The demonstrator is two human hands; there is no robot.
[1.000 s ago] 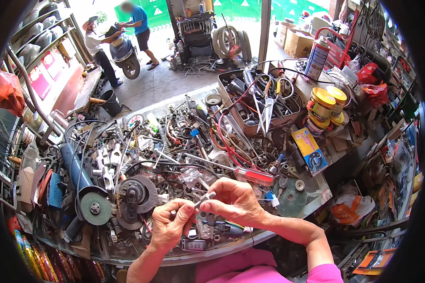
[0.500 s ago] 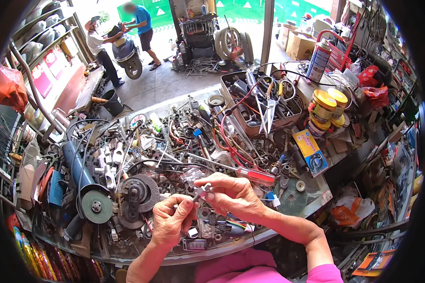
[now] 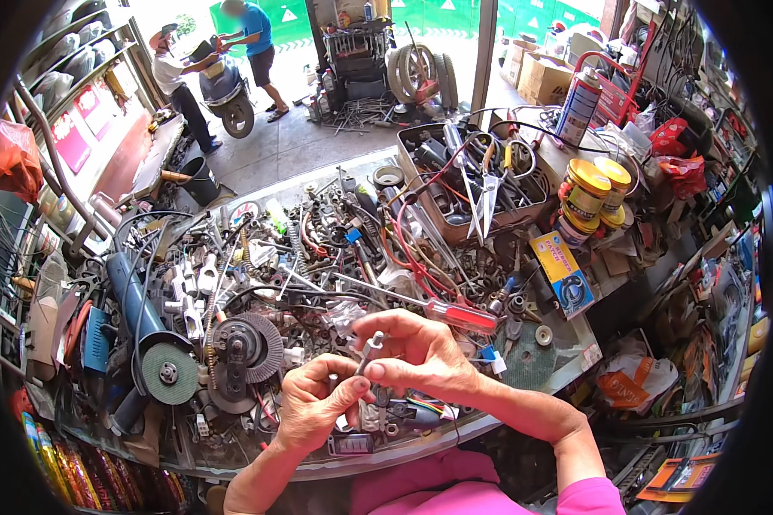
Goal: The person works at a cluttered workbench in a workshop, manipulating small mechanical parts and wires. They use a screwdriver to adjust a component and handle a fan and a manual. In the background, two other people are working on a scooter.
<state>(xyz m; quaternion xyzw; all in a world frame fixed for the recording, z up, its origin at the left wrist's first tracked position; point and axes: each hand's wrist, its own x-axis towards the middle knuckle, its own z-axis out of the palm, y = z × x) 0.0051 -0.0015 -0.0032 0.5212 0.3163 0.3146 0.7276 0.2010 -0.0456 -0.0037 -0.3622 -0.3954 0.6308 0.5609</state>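
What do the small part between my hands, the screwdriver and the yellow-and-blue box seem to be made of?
Small part: looks like metal, grey with bright glints. Screwdriver shaft: likely metal, straight and silvery; handle: probably plastic, red with glossy highlights. Yellow-and-blue box: likely printed cardboard, judging by flat faces and crisp edges.

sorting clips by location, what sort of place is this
Probably a repair workshop, perhaps for scooters: an angle grinder lies among loose metal parts, with tyres and a scooter further back.
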